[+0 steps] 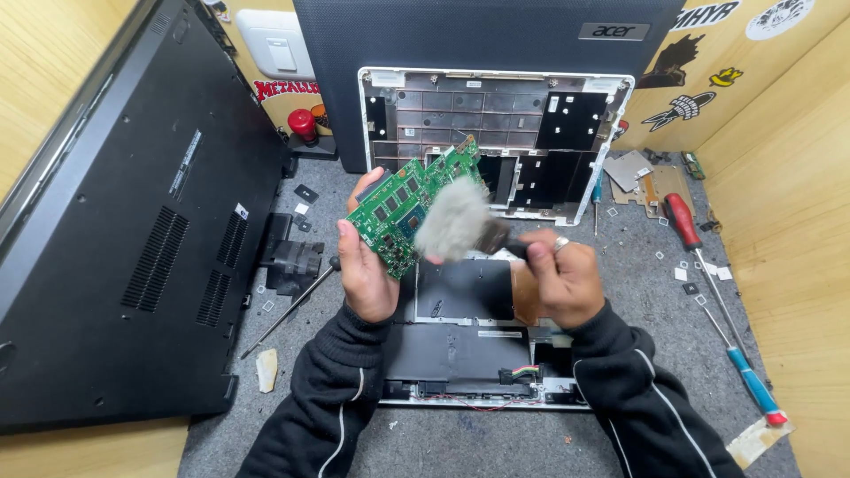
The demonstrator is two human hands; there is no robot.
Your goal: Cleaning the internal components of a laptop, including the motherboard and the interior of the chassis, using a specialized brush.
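Green circuit board (409, 206) sits tilted in the left hand (366, 265), fingers curled around its near-left edge, above the opened laptop chassis (482, 354). Right hand (560, 276) is closed around the handle of a brush (456, 221), whose blurred pale bristles lie against the board's right side. Red-handled screwdriver (683, 221) lies far right on the grey mat (655, 301).

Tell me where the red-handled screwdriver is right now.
In the head view, the red-handled screwdriver lies on the grey mat at the right, beyond the right hand, between the opened laptop chassis and the wooden wall.
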